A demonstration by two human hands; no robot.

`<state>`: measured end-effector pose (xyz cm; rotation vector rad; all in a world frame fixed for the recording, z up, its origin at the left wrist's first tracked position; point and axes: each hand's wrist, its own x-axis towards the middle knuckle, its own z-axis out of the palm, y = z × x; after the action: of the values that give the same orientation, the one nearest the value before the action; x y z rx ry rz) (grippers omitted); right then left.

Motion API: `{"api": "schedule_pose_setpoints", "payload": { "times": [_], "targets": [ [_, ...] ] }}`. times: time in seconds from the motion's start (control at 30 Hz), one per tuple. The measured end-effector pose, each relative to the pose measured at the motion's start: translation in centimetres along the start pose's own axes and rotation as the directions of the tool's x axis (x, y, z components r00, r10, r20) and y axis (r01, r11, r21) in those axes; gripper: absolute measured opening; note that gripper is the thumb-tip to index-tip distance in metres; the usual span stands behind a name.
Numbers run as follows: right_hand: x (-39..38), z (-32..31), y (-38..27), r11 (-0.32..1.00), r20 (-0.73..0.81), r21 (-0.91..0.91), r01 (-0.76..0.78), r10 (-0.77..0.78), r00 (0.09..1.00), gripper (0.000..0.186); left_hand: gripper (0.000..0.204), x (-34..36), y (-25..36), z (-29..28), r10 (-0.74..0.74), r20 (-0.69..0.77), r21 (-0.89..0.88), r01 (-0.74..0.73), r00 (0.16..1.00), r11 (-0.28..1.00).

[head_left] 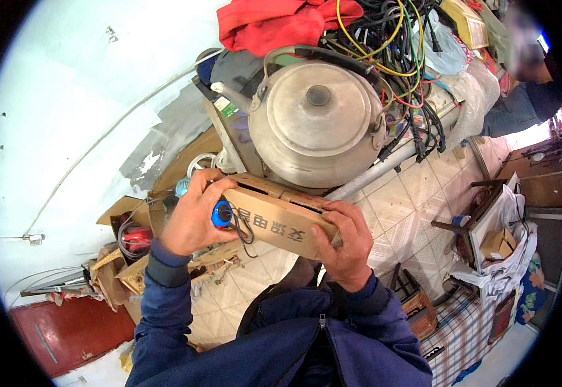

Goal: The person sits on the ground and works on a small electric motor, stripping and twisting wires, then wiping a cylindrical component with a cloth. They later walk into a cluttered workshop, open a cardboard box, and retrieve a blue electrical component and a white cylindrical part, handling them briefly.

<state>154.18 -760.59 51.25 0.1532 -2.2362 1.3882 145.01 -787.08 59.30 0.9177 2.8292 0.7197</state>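
Observation:
Both my hands hold a long brown cardboard box [281,222] with printed characters, tilted down to the right in front of my chest. My left hand [194,216] grips its left end and also presses a small blue round object [222,213] with a thin black cord against the box. My right hand [342,242] clasps the right end, fingers wrapped over the top edge. Just beyond the box stands a large dull metal kettle [316,122] with a lid knob and spout.
A tangle of black, yellow and green cables [397,45] and a red cloth [274,22] lie behind the kettle. Torn cardboard and wire [133,242] sit at the left by the pale wall. At the right are a tiled floor [410,200], a wicker basket [419,306] and another person [526,90].

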Motion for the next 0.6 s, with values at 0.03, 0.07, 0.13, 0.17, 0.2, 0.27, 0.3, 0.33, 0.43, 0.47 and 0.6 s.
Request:
{"api": "schedule_pose_setpoints", "payload": {
  "times": [0.03, 0.07, 0.13, 0.17, 0.2, 0.27, 0.3, 0.33, 0.43, 0.47, 0.6],
  "targets": [
    [0.3, -0.3, -0.2, 1.000, 0.039, 0.002, -0.024, 0.024, 0.999, 0.034, 0.086, 0.0, 0.0, 0.0, 0.008, -0.007, -0.003, -0.008, 1.000, 1.000],
    [0.8, -0.7, -0.5, 0.999, 0.078, 0.002, -0.048, 0.048, 0.996, 0.034, 0.087, -0.1, -0.2, 0.1, 0.022, -0.017, 0.002, -0.022, 1.000, 1.000],
    [2.1, -1.2, -1.4, 0.998, 0.177, -0.008, -0.070, 0.070, 0.982, 0.036, 0.088, -0.4, -0.4, 0.3, 0.050, -0.038, 0.013, -0.050, 0.998, 0.999],
    [3.0, -1.5, -1.8, 0.998, 0.238, -0.019, -0.066, 0.069, 0.969, 0.038, 0.086, -0.5, -0.3, 0.3, 0.054, -0.048, 0.007, -0.054, 0.997, 0.999],
    [3.9, -1.7, -2.2, 0.998, 0.298, -0.029, -0.061, 0.067, 0.952, 0.040, 0.083, -0.5, 0.0, 0.2, 0.057, -0.057, 0.002, -0.057, 0.997, 0.998],
    [5.5, -2.0, -2.9, 0.998, 0.416, -0.024, -0.050, 0.055, 0.908, 0.042, 0.080, -0.7, 0.0, 0.2, 0.068, -0.078, -0.007, -0.069, 0.995, 0.998],
    [6.2, -2.0, -3.1, 0.999, 0.474, -0.021, -0.043, 0.048, 0.879, 0.043, 0.080, -0.8, -0.1, 0.2, 0.075, -0.088, -0.012, -0.077, 0.993, 0.997],
    [6.6, -1.8, -3.2, 1.000, 0.494, -0.004, -0.020, 0.019, 0.869, 0.041, 0.079, -1.0, -0.3, 0.3, 0.082, -0.099, -0.017, -0.085, 0.992, 0.996],
    [7.5, -1.2, -3.0, 0.998, 0.539, 0.059, -0.007, -0.026, 0.842, 0.037, 0.079, -1.5, -0.7, 0.4, 0.103, -0.094, -0.007, -0.104, 0.990, 0.995],
    [7.7, -0.8, -2.6, 0.995, 0.546, 0.090, -0.032, -0.022, 0.838, 0.036, 0.079, -1.6, -0.8, 0.4, 0.110, -0.101, -0.009, -0.112, 0.989, 0.994],
    [10.4, -0.5, -1.8, 0.995, 0.684, 0.047, 0.090, -0.098, 0.723, 0.031, 0.079, -2.0, -1.0, 0.6, 0.114, -0.116, -0.017, -0.117, 0.987, 0.993]
  ]
}}
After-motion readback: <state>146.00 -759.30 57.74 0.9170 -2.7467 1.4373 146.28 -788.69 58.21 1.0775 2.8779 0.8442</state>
